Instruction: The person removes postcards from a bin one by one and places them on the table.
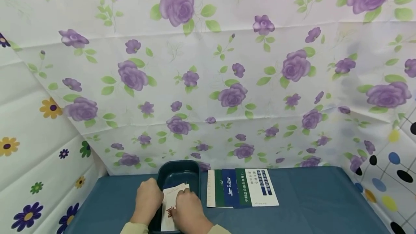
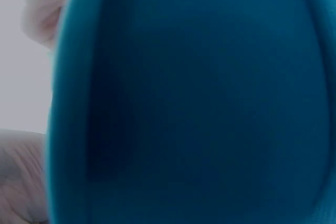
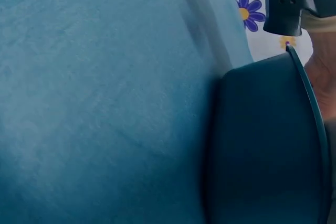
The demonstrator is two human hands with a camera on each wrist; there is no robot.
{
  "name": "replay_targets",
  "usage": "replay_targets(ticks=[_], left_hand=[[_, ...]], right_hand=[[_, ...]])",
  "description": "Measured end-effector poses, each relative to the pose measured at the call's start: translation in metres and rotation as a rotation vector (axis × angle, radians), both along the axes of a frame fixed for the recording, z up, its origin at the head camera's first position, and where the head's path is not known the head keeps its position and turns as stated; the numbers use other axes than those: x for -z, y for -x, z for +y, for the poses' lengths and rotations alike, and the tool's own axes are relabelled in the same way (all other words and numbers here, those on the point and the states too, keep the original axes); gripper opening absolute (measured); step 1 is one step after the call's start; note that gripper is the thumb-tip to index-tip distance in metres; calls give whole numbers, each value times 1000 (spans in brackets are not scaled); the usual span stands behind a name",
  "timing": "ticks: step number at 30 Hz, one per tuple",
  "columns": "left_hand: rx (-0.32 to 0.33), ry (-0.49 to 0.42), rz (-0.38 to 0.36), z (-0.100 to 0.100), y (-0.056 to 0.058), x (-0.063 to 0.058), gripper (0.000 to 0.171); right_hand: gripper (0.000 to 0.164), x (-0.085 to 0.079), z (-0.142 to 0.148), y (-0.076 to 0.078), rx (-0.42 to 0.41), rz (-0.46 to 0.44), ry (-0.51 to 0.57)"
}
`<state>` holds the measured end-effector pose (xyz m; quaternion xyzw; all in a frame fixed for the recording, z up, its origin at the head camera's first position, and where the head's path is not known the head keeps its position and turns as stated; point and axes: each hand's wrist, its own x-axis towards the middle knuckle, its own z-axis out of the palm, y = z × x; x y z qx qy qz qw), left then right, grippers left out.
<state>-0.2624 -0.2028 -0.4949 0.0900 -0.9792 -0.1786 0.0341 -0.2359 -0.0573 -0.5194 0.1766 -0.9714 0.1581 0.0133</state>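
Observation:
A white card or paper sheet point(image 1: 168, 205) with reddish-brown characters lies tilted over the near part of a dark blue-green plastic bin point(image 1: 162, 176). My right hand point(image 1: 190, 208) grips the card's right side, thumb on its face and fingers curled at its upper edge. At the card's upper left edge, above the bin's left rim, my left hand point(image 1: 148, 198) is curled and seems to pinch the card; its fingertips are hidden. The left wrist view is mostly filled by the bin wall point(image 2: 205, 108). In the right wrist view, the bin's side point(image 3: 268, 145) stands close by.
Several overlapping booklets or cards point(image 1: 242, 188), white, green and blue, lie right of the bin on the blue tabletop point(image 1: 308, 198). A flowered sheet point(image 1: 208, 82) rises behind the table, with patterned sheets at both sides.

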Motion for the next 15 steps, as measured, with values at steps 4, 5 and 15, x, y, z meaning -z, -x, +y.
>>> replay_targets(ticks=[4, 5, 15], left_hand=[[-7, 5, -7, -1, 1, -2, 9], [-7, 3, -14, -1, 1, -2, 9], [-4, -3, -22, 0, 1, 0, 7]], right_hand=[[72, 2, -5, 3, 56, -2, -70], [77, 2, -6, 4, 71, -12, -95], [96, 3, -16, 6, 161, -52, -266]])
